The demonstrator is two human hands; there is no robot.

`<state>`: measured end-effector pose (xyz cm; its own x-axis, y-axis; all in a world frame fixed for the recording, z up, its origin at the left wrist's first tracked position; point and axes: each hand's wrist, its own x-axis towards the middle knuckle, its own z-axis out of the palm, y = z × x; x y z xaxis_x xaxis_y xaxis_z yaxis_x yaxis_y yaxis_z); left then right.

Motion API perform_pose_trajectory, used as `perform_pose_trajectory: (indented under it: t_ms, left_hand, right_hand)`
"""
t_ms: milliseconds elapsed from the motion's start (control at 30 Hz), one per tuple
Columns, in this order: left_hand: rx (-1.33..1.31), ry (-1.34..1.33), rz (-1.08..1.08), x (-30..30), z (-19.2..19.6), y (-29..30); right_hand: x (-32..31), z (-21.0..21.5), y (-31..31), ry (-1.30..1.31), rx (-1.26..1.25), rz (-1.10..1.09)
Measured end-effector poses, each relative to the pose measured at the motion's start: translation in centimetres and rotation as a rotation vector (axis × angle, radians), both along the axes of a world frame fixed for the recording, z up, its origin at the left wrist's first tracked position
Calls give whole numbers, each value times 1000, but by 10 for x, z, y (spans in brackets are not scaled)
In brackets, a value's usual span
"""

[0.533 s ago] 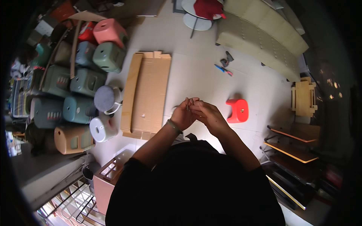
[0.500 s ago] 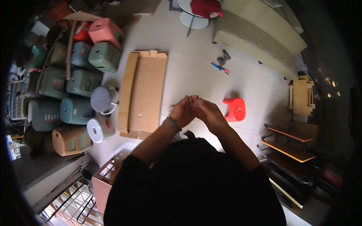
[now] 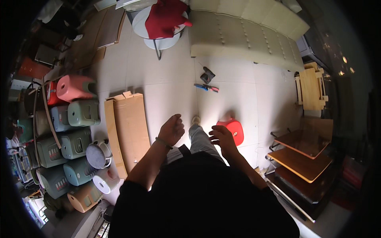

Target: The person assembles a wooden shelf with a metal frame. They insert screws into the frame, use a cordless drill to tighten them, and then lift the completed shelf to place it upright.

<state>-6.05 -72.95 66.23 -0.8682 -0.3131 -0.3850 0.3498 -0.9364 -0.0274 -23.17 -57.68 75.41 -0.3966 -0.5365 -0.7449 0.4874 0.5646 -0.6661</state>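
My left hand (image 3: 172,130) is held over the floor in front of my body, its fingers curled into a fist. Whatever it may hold is hidden. My right hand (image 3: 223,139) is apart from it, with fingers loosely spread and nothing visible in them. Just beyond the right hand stands a small red plastic stool (image 3: 236,133), partly overlapped by the hand. Farther ahead on the floor lie a dark cordless drill (image 3: 207,74) and a hand tool with blue and red parts (image 3: 206,87). One shoe (image 3: 196,121) of mine shows between my hands.
Left of me lies a flat cardboard box (image 3: 129,131), beside stacked plastic stools (image 3: 77,144) and a grey-topped round stool (image 3: 98,155). A beige sofa (image 3: 246,39) and a round white table (image 3: 141,24) with red cloth stand ahead. Wooden boards (image 3: 303,162) are at right.
My hands were together, fingers around something small and thin; now they have parted, left and right. The view has shifted, and a leg and shoe now show.
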Motion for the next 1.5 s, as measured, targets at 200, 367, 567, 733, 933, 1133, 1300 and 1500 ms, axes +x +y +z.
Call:
perform_pose_trajectory:
  t_ms: [200, 367, 567, 733, 933, 1133, 1300, 1500]
  left_hand:
    - [-173, -470, 72, -101, -12, -56]
    - [-26, -517, -9, -174, -53, -112]
    - [92, -512, -139, -281, -150, -194]
    - [-186, -821, -249, -377, -288, -224]
    - [-342, -1205, -280, -494, -508, -231]
    - [-457, -1747, -370, -534, -602, -222]
    - [-196, -1213, -48, -514, -604, -232]
    - [-253, -1151, 81, -442, -555, -241]
  right_hand:
    - [-143, -25, -112, 33, -46, 148]
    - [-224, -90, -181, 38, 75, 157]
    - [-300, -220, -231, 29, 294, 202]
    - [-370, -354, -242, -20, 316, 154]
    - [-457, -531, -224, -7, 379, 126]
    - [-497, -686, -174, 263, 425, 376]
    - [-459, -772, -173, 633, 555, 1080]
    - [-369, -825, -237, 799, -222, 762]
